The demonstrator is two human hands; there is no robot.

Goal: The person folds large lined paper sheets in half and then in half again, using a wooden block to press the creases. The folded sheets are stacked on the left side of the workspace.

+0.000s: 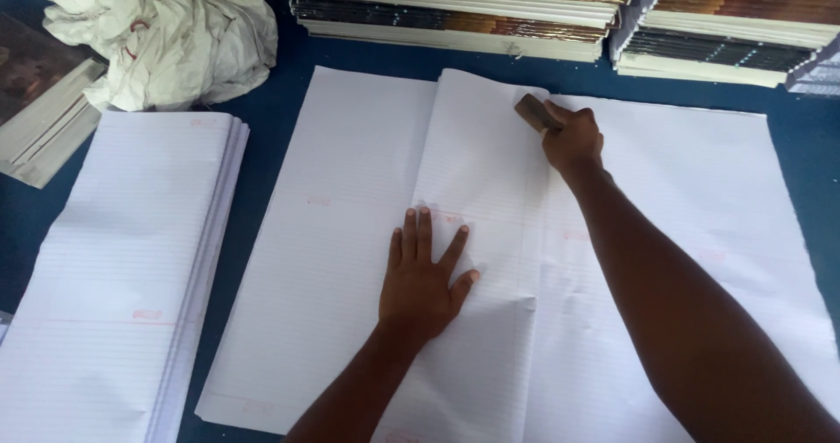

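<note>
Head view: we see 2 bare hands at work on a large sheet of white ruled paper (pixel 350 233) spread across a blue table (pixel 262 159). The left hand (pixel 423 277) lies flat, fingers spread wide, palm pressing a folded-over flap (pixel 481 163) near the sheet's middle. The right hand (pixel 573 137) is closed around a small brown wooden block (pixel 535 111), whose end rests on the fold line at the far end of the flap. To the left lies a stack of folded ruled sheets (pixel 122 268), just beside the open sheet but apart from it; at far left sits a crumpled pale cloth (pixel 166 32), and along the far edge stand 2 piles of bound books (pixel 455 10). We judge the main risk to be a skewed or doubled crease: the near end of the flap already shows a small kink, and if the flat hand slackens while the block rubs along the fold, the flap could creep sideways. Excess pressure from a corner of the block could also scuff or tear the thin paper, and the right forearm, resting across the right half of the sheet, could drag and wrinkle it.
</note>
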